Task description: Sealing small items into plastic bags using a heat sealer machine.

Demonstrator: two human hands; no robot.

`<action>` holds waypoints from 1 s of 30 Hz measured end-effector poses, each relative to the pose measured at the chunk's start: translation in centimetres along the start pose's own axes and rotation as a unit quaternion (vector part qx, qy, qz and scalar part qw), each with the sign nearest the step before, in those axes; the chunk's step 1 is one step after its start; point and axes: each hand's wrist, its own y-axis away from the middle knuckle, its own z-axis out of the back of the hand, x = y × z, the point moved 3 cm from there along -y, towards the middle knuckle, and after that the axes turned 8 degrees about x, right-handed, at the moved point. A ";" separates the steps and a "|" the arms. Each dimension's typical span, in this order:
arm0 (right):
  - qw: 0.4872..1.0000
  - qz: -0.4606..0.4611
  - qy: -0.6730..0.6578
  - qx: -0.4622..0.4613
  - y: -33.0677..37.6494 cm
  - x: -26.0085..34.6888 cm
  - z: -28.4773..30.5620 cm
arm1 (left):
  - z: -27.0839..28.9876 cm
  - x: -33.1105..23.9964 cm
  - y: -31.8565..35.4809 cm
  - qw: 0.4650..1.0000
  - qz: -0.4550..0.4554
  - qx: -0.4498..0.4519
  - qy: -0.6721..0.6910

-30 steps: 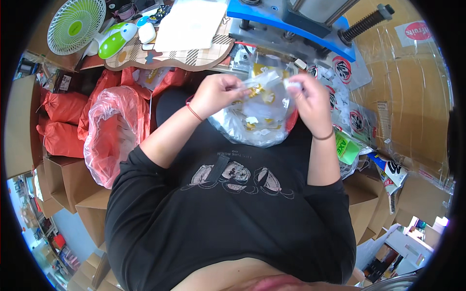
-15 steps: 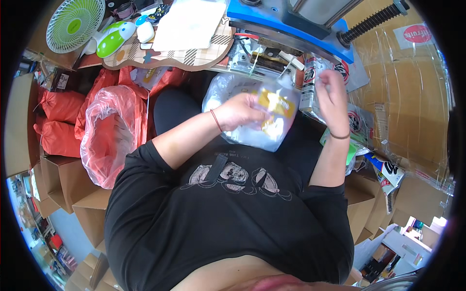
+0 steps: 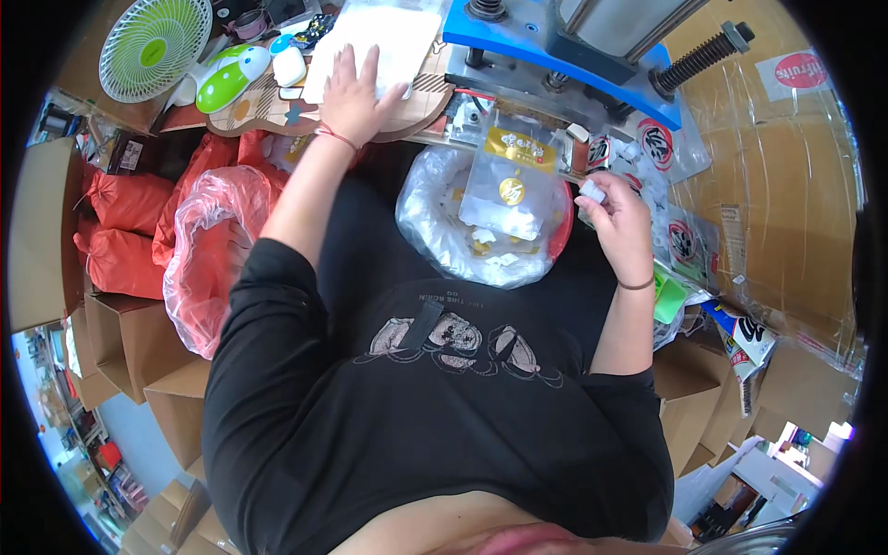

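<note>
Between my left hand (image 3: 356, 106) and right hand (image 3: 622, 220), nearer the right, a clear bag (image 3: 504, 196) sits over the plastic-lined tub (image 3: 428, 222). The left spreads loosely over a white sheet (image 3: 393, 46), far left; the right pinches a small white piece (image 3: 592, 191).

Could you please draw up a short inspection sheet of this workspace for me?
Surface: patterned board at upper left, bearing white sheet material.
Work items: clear gold-labelled pouch above a plastic-lined tub, its support unclear; small white item.
Clutter: green-and-white fan at upper left; red bags at left.
Hands: left hand spread over the white sheet material, contact unclear; right hand pinching the small white item.
Cables: nothing clearly seen.
Surroundings: blue-plated press along the top; cardboard at right.
</note>
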 end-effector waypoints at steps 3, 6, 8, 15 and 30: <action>0.993 -0.006 0.119 0.026 -0.1 0.1 0.7 | -0.6 1.5 3.6 0.984 -0.098 0.151 0.004; 0.977 0.094 0.171 -0.086 -0.4 1.1 0.3 | -0.8 0.4 6.6 0.967 -0.083 0.232 0.067; 0.983 0.097 0.147 -0.054 -0.9 1.6 -1.4 | -0.4 -1.0 7.2 0.942 -0.005 0.268 0.201; 0.990 0.138 0.002 0.014 -3.4 4.6 -3.3 | 0.7 -8.2 7.3 0.744 0.138 0.379 0.532; 0.985 0.096 0.084 0.115 -4.0 3.6 -0.7 | 0.6 -15.1 9.6 0.427 0.191 0.516 0.717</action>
